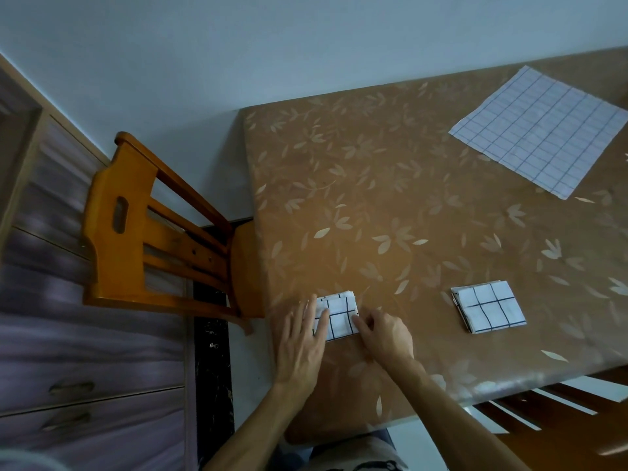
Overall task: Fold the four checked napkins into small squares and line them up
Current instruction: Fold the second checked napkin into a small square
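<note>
3 checked napkins lie on the desk (pixel 390 185). 1 folded napkin (pixel 338 316) sits between the hands: left hand (pixel 300 338) pressing flat with straight fingers, right hand (pixel 382 336) pinching its edge. A second folded napkin (pixel 489 307) lies right of the hands, and 1 unfolded napkin (pixel 540 130) far beyond.

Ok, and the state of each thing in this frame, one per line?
Left napkin: folded square, under both hands.
Right napkin: folded square, lying free.
Far napkin: unfolded, flat.
Left hand: fingers straight, pressing left napkin.
Right hand: pinches left napkin's right edge.
Chair: upright, unoccupied.
Drawers: closed.
</note>
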A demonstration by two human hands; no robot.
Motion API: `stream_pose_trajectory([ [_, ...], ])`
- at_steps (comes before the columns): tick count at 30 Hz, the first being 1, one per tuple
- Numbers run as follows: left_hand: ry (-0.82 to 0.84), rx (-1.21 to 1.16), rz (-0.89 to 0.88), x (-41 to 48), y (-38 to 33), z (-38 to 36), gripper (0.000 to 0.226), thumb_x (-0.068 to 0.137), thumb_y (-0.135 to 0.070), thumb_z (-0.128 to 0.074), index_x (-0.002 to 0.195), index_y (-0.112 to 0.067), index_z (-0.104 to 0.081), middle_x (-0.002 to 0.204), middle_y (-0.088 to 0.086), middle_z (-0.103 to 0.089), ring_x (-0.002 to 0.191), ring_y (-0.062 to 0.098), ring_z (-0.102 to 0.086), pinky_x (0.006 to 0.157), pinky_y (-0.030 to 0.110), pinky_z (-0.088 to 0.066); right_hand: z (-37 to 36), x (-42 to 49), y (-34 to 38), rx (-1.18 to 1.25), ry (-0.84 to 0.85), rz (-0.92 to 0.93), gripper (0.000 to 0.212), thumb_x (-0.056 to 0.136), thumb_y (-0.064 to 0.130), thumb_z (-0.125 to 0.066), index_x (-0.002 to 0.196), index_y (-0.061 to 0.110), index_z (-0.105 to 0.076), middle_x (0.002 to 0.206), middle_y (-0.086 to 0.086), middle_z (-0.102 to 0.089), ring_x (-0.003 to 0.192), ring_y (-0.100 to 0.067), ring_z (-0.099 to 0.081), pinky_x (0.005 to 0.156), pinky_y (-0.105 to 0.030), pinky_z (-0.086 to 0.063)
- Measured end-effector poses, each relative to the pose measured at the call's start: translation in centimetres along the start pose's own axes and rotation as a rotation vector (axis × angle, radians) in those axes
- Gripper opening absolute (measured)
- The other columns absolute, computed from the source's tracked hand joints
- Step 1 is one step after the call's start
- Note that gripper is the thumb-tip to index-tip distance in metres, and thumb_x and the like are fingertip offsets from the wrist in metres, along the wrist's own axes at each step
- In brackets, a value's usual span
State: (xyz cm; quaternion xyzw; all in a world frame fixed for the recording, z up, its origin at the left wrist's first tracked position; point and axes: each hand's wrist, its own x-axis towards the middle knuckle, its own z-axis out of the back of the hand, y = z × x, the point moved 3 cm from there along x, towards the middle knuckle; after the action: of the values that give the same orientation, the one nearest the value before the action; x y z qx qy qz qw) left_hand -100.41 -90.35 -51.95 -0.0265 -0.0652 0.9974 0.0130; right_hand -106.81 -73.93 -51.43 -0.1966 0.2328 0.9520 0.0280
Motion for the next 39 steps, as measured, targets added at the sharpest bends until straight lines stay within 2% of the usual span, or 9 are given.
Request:
stream_pose_trajectory([
  [6, 0.097, 0.012, -0.098, 0.7, 0.9, -1.9, 0.062, 0.076, -0.014, -0.075, 0.135, -0.013, -0.056, 0.152, 0.015, -0.044, 0.139, 0.032, -0.044, 0.108, 0.051, -0.043, -0.3, 0.0, -0.2, -0.044, -0.032, 0.008, 0.033, 0.096, 0.049, -0.049, 0.079, 0.022, -0.057, 0.07, 0.007, -0.059, 0.063, -0.016, -0.055, 0.056, -0.028, -0.042],
  [9, 0.126, 0.001, -0.101, 0.8, 1.3, -2.3, 0.068, 0.079, -0.019, -0.071, 0.143, -0.013, -0.049, 0.154, 0.013, -0.041, 0.142, 0.03, -0.04, 0.112, 0.05, -0.039, -1.0, -0.6, 0.3, -0.051, -0.22, 0.11, 0.026, 0.097, 0.037, -0.044, 0.09, 0.016, -0.057, 0.085, 0.0, -0.059, 0.074, -0.02, -0.057, 0.064, -0.034, -0.05],
  [12, 0.137, -0.014, -0.08, 0.7, 1.4, -2.7, 0.077, 0.079, -0.021, -0.071, 0.149, -0.013, -0.04, 0.157, 0.013, -0.036, 0.145, 0.03, -0.035, 0.114, 0.05, -0.035, -2.3, -1.2, 1.7, -0.074, -0.328, 0.403, 0.036, 0.095, 0.029, -0.038, 0.114, 0.01, -0.062, 0.121, -0.011, -0.062, 0.106, -0.029, -0.061, 0.089, -0.042, -0.054],
  [14, 0.16, -0.002, -0.068, 0.5, 1.3, -3.1, 0.079, 0.085, -0.027, -0.066, 0.153, -0.011, -0.029, 0.16, 0.012, -0.028, 0.148, 0.029, -0.027, 0.118, 0.05, -0.028, -3.8, -1.2, 2.7, -0.134, -0.225, 0.564, 0.05, 0.095, 0.034, -0.037, 0.136, 0.01, -0.054, 0.148, -0.012, -0.049, 0.137, -0.03, -0.046, 0.107, -0.043, -0.04],
  [16, 0.139, 0.002, -0.058, 0.4, 1.3, -3.4, 0.07, 0.093, -0.035, -0.052, 0.152, -0.01, -0.023, 0.161, 0.011, -0.024, 0.15, 0.026, -0.023, 0.118, 0.049, -0.02, -5.4, -0.9, 3.0, -0.205, -0.112, 0.62, 0.06, 0.097, 0.039, -0.038, 0.151, 0.013, -0.036, 0.161, -0.006, -0.028, 0.149, -0.023, -0.024, 0.116, -0.04, -0.026],
  [19, 0.121, -0.045, -0.053, 0.2, 1.6, -3.4, 0.061, 0.097, -0.035, -0.03, 0.153, -0.013, -0.025, 0.161, 0.007, -0.027, 0.15, 0.021, -0.022, 0.117, 0.048, -0.022, -6.7, -0.5, 2.4, -0.254, -0.063, 0.594, 0.062, 0.102, 0.042, -0.032, 0.157, 0.014, -0.021, 0.164, -0.003, -0.014, 0.152, -0.016, -0.01, 0.121, -0.036, -0.015],
  [23, 0.121, -0.082, -0.008, 0.2, 2.7, -3.7, 0.061, 0.102, -0.036, -0.024, 0.158, -0.016, -0.011, 0.166, 0.002, -0.009, 0.153, 0.016, -0.006, 0.121, 0.049, -0.018, -6.7, -0.3, 2.2, -0.295, -0.078, 0.541, 0.065, 0.104, 0.048, -0.006, 0.156, 0.012, -0.02, 0.164, -0.005, -0.013, 0.152, -0.017, -0.011, 0.123, -0.038, -0.017],
  [28, 0.133, -0.064, 0.001, 0.1, 2.9, -3.6, 0.062, 0.104, -0.04, -0.023, 0.158, -0.018, -0.003, 0.167, 0.0, 0.0, 0.153, 0.016, -0.001, 0.122, 0.05, -0.014, -7.1, -0.4, 2.4, -0.318, -0.075, 0.5, 0.066, 0.101, 0.046, -0.027, 0.156, 0.011, -0.019, 0.165, -0.005, -0.011, 0.153, -0.016, -0.006, 0.122, -0.044, -0.01],
  [39, 0.166, -0.047, -0.021, 0.3, 3.1, -3.2, 0.062, 0.103, -0.046, -0.017, 0.158, -0.021, -0.006, 0.166, -0.003, -0.003, 0.153, 0.016, -0.006, 0.119, 0.053, -0.014, -5.8, -0.1, 1.7, -0.414, -0.031, 0.495, 0.073, 0.1, 0.055, -0.03, 0.154, 0.006, -0.026, 0.163, -0.01, -0.02, 0.152, -0.023, -0.014, 0.121, -0.045, -0.016],
])
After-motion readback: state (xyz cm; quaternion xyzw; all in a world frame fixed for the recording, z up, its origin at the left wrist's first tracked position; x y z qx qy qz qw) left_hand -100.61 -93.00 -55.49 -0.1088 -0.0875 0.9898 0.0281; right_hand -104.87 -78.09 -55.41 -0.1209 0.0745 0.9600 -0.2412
